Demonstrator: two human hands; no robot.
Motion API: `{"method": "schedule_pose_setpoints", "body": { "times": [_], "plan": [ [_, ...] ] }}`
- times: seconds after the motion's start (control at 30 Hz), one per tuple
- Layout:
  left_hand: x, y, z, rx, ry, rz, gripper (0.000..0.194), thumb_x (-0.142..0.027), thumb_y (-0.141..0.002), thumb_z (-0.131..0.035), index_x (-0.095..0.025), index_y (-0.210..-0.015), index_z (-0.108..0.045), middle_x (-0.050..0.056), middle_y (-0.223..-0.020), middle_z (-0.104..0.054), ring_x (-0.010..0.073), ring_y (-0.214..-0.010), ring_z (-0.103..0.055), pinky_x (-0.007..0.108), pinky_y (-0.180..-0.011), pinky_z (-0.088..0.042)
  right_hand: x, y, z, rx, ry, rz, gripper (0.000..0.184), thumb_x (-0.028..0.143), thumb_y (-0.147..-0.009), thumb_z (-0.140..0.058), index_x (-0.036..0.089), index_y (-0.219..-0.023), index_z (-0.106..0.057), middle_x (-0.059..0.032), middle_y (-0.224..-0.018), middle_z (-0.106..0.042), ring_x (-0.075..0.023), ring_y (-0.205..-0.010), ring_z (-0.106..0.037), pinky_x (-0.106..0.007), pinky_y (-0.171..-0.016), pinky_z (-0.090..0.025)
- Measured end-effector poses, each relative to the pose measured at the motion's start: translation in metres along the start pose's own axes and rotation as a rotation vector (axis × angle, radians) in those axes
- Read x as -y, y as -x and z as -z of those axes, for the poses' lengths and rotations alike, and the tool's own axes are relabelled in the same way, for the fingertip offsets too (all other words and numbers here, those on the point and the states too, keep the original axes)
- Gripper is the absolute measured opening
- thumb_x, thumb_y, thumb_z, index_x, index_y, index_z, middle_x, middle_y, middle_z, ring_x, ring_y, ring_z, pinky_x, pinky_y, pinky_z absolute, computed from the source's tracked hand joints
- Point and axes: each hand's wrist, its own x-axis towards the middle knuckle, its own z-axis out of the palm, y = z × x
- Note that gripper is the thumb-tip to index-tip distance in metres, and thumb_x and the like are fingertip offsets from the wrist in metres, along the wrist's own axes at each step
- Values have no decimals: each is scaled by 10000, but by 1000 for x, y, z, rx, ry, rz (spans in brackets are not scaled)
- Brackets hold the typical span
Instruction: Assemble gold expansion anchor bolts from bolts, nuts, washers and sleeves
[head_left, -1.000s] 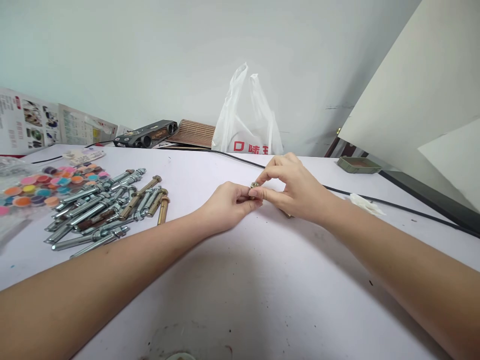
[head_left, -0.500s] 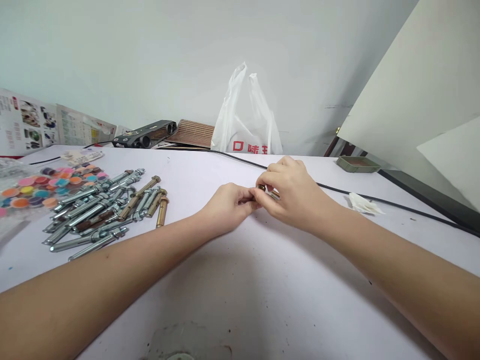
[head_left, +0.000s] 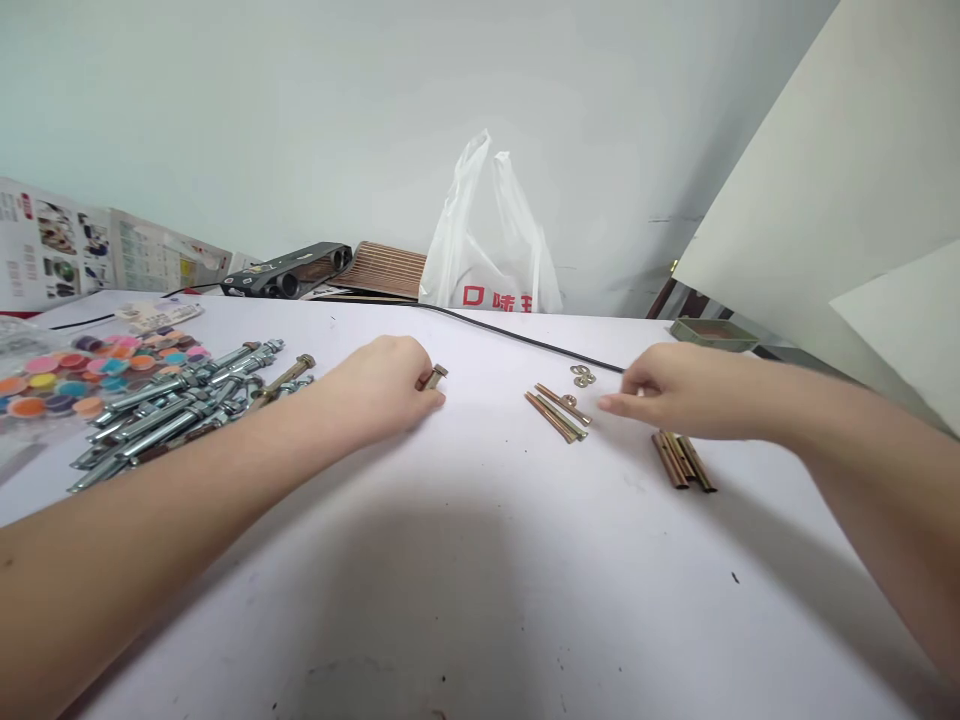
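My left hand (head_left: 386, 388) is closed on a brass-coloured anchor bolt (head_left: 435, 376), whose head end sticks out past the thumb. Off to the right, my right hand (head_left: 682, 388) has its thumb and fingers pinched together over the table; what lies in the pinch, if anything, is too small to make out. Several slim brass-coloured bolt rods (head_left: 553, 418) lie left of its fingertips, a washer resting among them. Small washers (head_left: 581, 376) lie just behind. Below the right wrist sit several metal sleeves (head_left: 682, 462).
A pile of silver anchor bolts (head_left: 169, 410) lies left, partly behind my left forearm. Beside it is a plastic bag of coloured discs (head_left: 71, 375). Along the back run a black cable (head_left: 510, 328), a white plastic bag (head_left: 487, 260) and a green tray (head_left: 712, 333).
My hands have parted. The left has moved left with the bolt, the right has shifted right. Rods, washers and sleeves hidden before now show; the crumpled white tissue is now covered.
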Motion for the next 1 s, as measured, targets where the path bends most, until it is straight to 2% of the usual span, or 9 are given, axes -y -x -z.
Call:
{"method": "schedule_pose_setpoints", "body": {
  "times": [0.03, 0.1, 0.17, 0.23, 0.4, 0.53, 0.73, 0.87, 1.0],
  "plan": [
    [-2, 0, -3, -11, 28, -53, 289, -390, -748, -574, -190, -546, -522, 23, -556, -541, 159, -540, -488, 282, -505, -276, 12, 2, -5, -2, -37, 47, 452, 602, -845, -522, 216, -630, -616, -23, -538, -556, -146, -428, -450, -297, -404, -276],
    [-6, 2, -10, -41, 110, -168, 297, -390, -788, -540, -188, -570, -521, 13, -561, -543, 148, -538, -477, 277, -515, -280, 40, 6, -16, -102, -181, 168, 370, 550, -892, -482, 230, -889, -668, -24, -675, -646, -161, -528, -540, -296, -458, -363],
    [-12, 5, -17, -53, 201, -276, 296, -381, -831, -503, -189, -609, -544, 4, -579, -560, 141, -548, -479, 268, -535, -299, 63, 10, -27, -199, -273, 333, 338, 458, -908, -506, 256, -1157, -612, -23, -863, -704, -191, -753, -620, -312, -622, -458],
    [-18, 8, -23, -32, 262, -372, 287, -359, -874, -459, -194, -685, -599, 3, -633, -605, 145, -584, -513, 263, -566, -329, 75, 12, -38, -274, -299, 470, 379, 385, -919, -510, 272, -1279, -547, -25, -977, -709, -214, -913, -609, -330, -717, -466],
    [-23, 11, -35, -18, 297, -474, 287, -282, -931, -383, -217, -989, -656, 39, -945, -710, 197, -843, -631, 283, -728, -423, 70, 5, -57, -447, -252, 681, 256, 178, -923, -482, 236, -1110, -647, -30, -935, -708, -213, -903, -540, -348, -776, -454],
    [-21, 9, -36, -48, 273, -483, 308, -273, -948, -365, -217, -1114, -618, 55, -1039, -702, 221, -940, -634, 313, -801, -444, 63, 0, -61, -561, -226, 753, 234, 190, -926, -521, 186, -1124, -645, -57, -900, -695, -214, -885, -519, -363, -794, -452],
    [-20, 7, -35, -56, 255, -565, 331, -184, -934, -370, -203, -1125, -639, 51, -1043, -690, 201, -984, -610, 308, -864, -434, 64, 2, -61, -635, -149, 783, 168, 211, -920, -552, 154, -1044, -649, -68, -834, -681, -216, -838, -502, -375, -769, -457],
    [-18, 5, -39, -57, 346, -523, 343, -201, -925, -380, -226, -1166, -622, 34, -1120, -690, 185, -1014, -616, 282, -862, -439, 68, 2, -66, -713, -14, 822, 167, 172, -925, -499, 128, -958, -656, -105, -797, -682, -239, -811, -491, -399, -740, -467],
    [-13, 1, -33, -50, 238, -443, 311, -274, -907, -384, -222, -986, -681, 41, -937, -721, 195, -845, -639, 285, -728, -439, 59, -2, -61, -679, -60, 754, 222, 204, -930, -486, 139, -1060, -653, -109, -837, -697, -258, -854, -525, -411, -734, -483]
  ]
}}
